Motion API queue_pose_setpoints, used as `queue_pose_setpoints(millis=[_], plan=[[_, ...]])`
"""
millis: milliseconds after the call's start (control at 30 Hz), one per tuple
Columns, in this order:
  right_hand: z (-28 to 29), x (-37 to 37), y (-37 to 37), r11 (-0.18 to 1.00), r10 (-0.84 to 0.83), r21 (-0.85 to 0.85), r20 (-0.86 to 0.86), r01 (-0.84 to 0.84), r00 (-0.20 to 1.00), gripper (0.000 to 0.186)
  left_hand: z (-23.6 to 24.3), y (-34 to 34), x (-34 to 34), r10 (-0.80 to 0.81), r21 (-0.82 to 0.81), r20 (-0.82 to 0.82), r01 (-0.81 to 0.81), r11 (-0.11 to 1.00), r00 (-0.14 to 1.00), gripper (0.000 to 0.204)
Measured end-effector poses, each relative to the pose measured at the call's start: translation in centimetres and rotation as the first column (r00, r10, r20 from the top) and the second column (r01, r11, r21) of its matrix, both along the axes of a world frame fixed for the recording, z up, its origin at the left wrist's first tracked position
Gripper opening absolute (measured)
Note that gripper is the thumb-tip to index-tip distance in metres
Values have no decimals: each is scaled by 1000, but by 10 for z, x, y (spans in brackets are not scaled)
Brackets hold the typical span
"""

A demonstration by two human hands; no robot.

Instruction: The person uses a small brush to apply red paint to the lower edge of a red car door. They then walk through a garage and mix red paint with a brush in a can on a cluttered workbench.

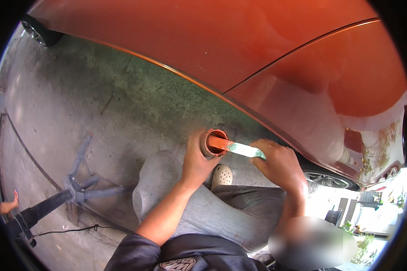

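Observation:
My left hand [197, 156] grips a small round can [208, 152] with orange paint inside and around its rim, held upright above my lap. My right hand [276, 160] pinches the pale end of a flat stick [242, 148], whose orange-coated end reaches into the can's mouth. Both hands are below the lower edge of an orange car panel [181, 31], which fills the upper part of the view and has a glossy surface with duller patches toward the right.
Car wheels [38, 34] show at upper left and lower right [325, 180]. A metal stand [71, 192] with legs and a cable lies left on concrete [99, 113]. My grey-clad legs [163, 180] and beige clog [222, 176] are below. Someone's foot [9, 205] shows at the left edge.

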State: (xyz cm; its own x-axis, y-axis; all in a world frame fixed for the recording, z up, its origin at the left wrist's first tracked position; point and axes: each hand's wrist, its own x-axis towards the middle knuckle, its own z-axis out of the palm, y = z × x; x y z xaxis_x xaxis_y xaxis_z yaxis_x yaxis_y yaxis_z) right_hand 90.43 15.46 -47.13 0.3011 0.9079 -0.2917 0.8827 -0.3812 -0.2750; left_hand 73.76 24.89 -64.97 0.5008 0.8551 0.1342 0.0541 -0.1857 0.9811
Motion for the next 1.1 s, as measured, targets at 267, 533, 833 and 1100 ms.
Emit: queue_pose_setpoints(millis=[267,533,833,1100], plan=[[-4,4,4,999,-6,-53,-83,2,997,31,-3,-3,1,-3,19,54,2,1000,999,82],[10,21,-9,997,-59,-56,-71,56,996,33,-14,2,3,47,20,95,-49,999,994,83],[18,24,-15,997,-70,-41,-22,69,997,33,-17,3,6,49,18,62,-50,999,997,81],[26,24,-17,996,-92,-17,-66,91,994,33,-15,3,6,47,-16,88,-45,999,995,81]])
